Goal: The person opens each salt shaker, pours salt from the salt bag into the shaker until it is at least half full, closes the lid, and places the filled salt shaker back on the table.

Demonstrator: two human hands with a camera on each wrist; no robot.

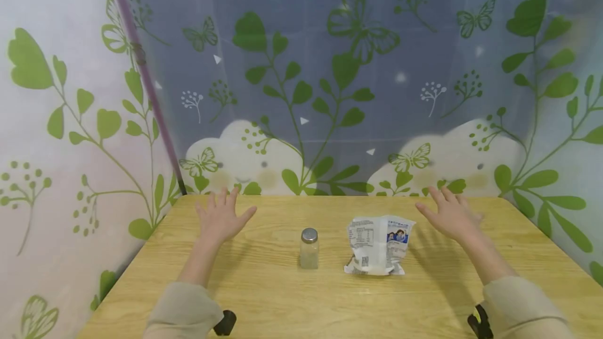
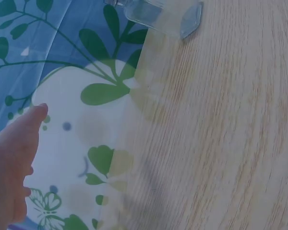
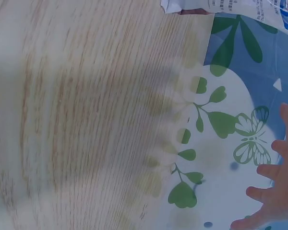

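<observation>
A small glass shaker with a metal lid stands upright near the middle of the table; its lower part shows at the top of the left wrist view. To its right stands a white printed packet, crumpled, with a picture panel in one corner. My left hand is raised over the table left of the shaker, fingers spread and holding nothing. On the other side, my right hand is spread too, just right of the packet and apart from it.
The wooden table reaches back to a blue curtain printed with green leaves and butterflies. A pale curtain with a purple pole closes the left side. Black wrist straps show below the sleeves.
</observation>
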